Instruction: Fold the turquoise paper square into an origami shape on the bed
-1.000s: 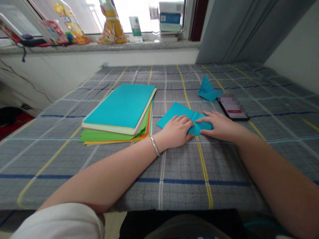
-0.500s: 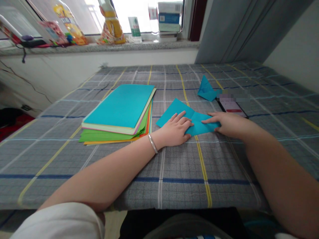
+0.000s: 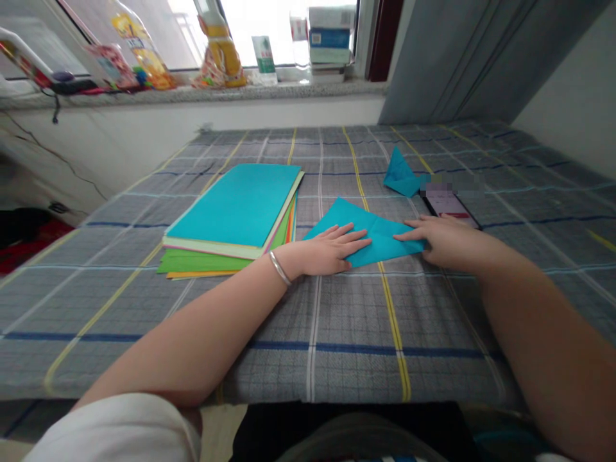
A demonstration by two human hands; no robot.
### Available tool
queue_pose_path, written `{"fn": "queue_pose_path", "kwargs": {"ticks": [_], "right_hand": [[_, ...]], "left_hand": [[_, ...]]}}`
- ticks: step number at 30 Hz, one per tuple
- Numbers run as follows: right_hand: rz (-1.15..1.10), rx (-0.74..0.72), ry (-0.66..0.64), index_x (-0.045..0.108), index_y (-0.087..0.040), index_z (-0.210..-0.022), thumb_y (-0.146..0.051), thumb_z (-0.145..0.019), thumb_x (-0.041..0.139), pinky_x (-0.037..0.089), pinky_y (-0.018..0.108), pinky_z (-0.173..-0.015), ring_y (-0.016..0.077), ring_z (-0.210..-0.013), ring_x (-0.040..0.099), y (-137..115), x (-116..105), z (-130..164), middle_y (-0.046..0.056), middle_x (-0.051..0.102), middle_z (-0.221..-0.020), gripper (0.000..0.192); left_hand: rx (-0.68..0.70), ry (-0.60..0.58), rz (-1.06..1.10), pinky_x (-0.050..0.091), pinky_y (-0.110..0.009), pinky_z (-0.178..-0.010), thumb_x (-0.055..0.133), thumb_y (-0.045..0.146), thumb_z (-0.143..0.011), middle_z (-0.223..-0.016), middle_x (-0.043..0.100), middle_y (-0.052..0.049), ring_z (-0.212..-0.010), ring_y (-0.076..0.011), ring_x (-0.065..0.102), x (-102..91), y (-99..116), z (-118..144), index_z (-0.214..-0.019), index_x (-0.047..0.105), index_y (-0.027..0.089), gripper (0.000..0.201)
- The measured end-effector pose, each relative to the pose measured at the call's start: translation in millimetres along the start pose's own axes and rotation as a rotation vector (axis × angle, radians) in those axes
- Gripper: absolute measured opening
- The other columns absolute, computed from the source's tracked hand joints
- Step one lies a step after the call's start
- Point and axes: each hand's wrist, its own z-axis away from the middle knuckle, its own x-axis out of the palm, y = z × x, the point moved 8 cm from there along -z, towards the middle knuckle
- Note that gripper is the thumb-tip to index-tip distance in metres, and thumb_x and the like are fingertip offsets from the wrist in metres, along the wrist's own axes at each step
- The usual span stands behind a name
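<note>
Paper stack (image 3: 235, 208) at 10 o'clock from the folded blue sheet (image 3: 382, 240), which lies on the plaid cloth (image 3: 356, 314). Person's left hand (image 3: 327, 251) at 9, palm down on the sheet, fingers apart. Blue paper piece (image 3: 400, 176) at 1. Right hand (image 3: 447, 239) at 3, fingers on sheet's corner; can't tell if pinching. Phone (image 3: 445, 202) at 2.

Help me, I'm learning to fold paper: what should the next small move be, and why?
Probably smooth the folded blue paper with the left hand, which lies spread on the paper's left part, while the right hand touches its right end and could steady it.
</note>
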Motion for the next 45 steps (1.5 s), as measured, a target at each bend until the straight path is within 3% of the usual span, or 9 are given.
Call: {"fn": "queue_pose_path", "kwargs": {"ticks": [3, 6, 13, 18, 23, 27, 32, 38, 45], "right_hand": [[0.026, 0.018, 0.015, 0.069, -0.03, -0.124, -0.017, -0.069, 0.068, 0.033, 0.059, -0.11, 0.0395, -0.138, 0.038, -10.0, -6.3, 3.1, 0.009, 0.046, -0.15, 0.057], [0.081, 0.03, 0.128, 0.069, -0.023, -0.123, -0.019, -0.068, 0.069, 0.026, 0.06, -0.114, 0.0437, -0.145, 0.022, -23.8, -18.7, 6.8, 0.012, 0.032, -0.158, 0.055], [-0.033, -0.155, 0.253, 0.044, -0.025, -0.147, -0.004, -0.07, 0.057, 0.028, 0.054, -0.115, 0.0311, -0.148, 0.02, -56.0, -30.9, 7.4, 0.008, 0.026, -0.161, 0.081], [-0.03, -0.357, 0.327, 0.07, -0.029, -0.116, -0.011, -0.082, 0.057, 0.036, 0.049, -0.111, 0.0285, -0.14, 0.035, -83.7, -38.7, 7.6, 0.004, 0.048, -0.148, 0.041], [-0.029, -0.451, 0.492, 0.075, -0.026, -0.091, -0.02, -0.086, 0.062, 0.048, 0.041, -0.091, 0.0247, -0.104, 0.058, -98.8, -43.1, 7.6, 0.006, 0.068, -0.117, 0.015], [-0.053, -0.41, 0.646, 0.074, -0.024, -0.085, -0.024, -0.091, 0.059, 0.048, 0.036, -0.079, 0.0215, -0.086, 0.058, -94.7, -48.4, 7.8, 0.004, 0.071, -0.091, 0.016], [-0.1, -0.333, 0.745, 0.072, -0.022, -0.084, -0.024, -0.092, 0.056, 0.047, 0.034, -0.074, 0.0205, -0.083, 0.06, -91.7, -53.6, 8.3, 0.004, 0.073, -0.086, 0.018], [-0.164, -0.221, 0.8, 0.067, -0.021, -0.079, -0.014, -0.082, 0.057, 0.045, 0.032, -0.068, 0.0196, -0.078, 0.063, -89.0, -55.5, 6.9, 0.004, 0.072, -0.083, 0.013], [-0.204, -0.241, 0.772, 0.064, -0.022, -0.078, -0.014, -0.08, 0.056, 0.046, 0.032, -0.071, 0.0197, -0.082, 0.064, -89.8, -55.8, 3.7, 0.002, 0.073, -0.086, 0.011]], "left_hand": [[-0.021, -0.017, 0.016, 0.014, -0.046, -0.122, 0.047, 0.03, -0.09, -0.163, 0.013, -0.004, -0.151, -0.027, 0.005, -3.0, -3.4, 6.5, -0.155, 0.021, 0.023, 0.07], [-0.039, -0.044, 0.021, 0.012, -0.043, -0.122, 0.044, 0.026, -0.088, -0.164, 0.011, -0.005, -0.151, -0.0252, 0.003, -4.1, -4.0, 9.9, -0.156, 0.018, 0.02, 0.073], [-0.051, 0.003, 0.04, 0.009, -0.042, -0.122, 0.046, 0.036, -0.09, -0.163, 0.013, -0.008, -0.152, -0.0234, 0.004, -1.7, -4.3, 9.2, -0.154, 0.018, 0.017, 0.072], [-0.069, 0.137, 0.066, 0.014, -0.046, -0.122, 0.052, 0.04, -0.089, -0.16, 0.024, -0.015, -0.151, -0.0272, 0.013, -2.2, -3.9, 9.1, -0.15, 0.025, 0.012, 0.073], [-0.007, 0.337, 0.102, 0.033, -0.047, -0.114, 0.061, 0.031, -0.081, -0.145, 0.047, -0.015, -0.139, -0.0285, 0.04, -12.8, -1.0, 11.6, -0.137, 0.04, 0.018, 0.061], [0.029, 0.542, -0.035, 0.04, -0.045, -0.105, 0.067, 0.041, -0.081, -0.119, 0.063, -0.009, -0.114, -0.026, 0.058, -29.4, 8.2, 14.9, -0.112, 0.055, 0.02, 0.04], [-0.022, 0.741, -0.301, 0.042, -0.038, -0.088, 0.049, 0.041, -0.096, -0.085, 0.068, -0.003, -0.085, -0.0195, 0.061, -45.1, 20.8, 22.2, -0.086, 0.061, 0.02, 0.026], [-0.021, 0.855, -0.409, 0.038, -0.036, -0.084, 0.047, 0.034, -0.098, -0.082, 0.07, 0.0, -0.08, -0.0176, 0.06, -50.9, 29.2, 29.1, -0.084, 0.063, 0.02, 0.026], [-0.009, 0.862, -0.386, 0.038, -0.035, -0.085, 0.048, 0.033, -0.098, -0.084, 0.071, 0.001, -0.08, -0.0168, 0.06, -50.7, 27.2, 26.6, -0.083, 0.064, 0.02, 0.025]]}}
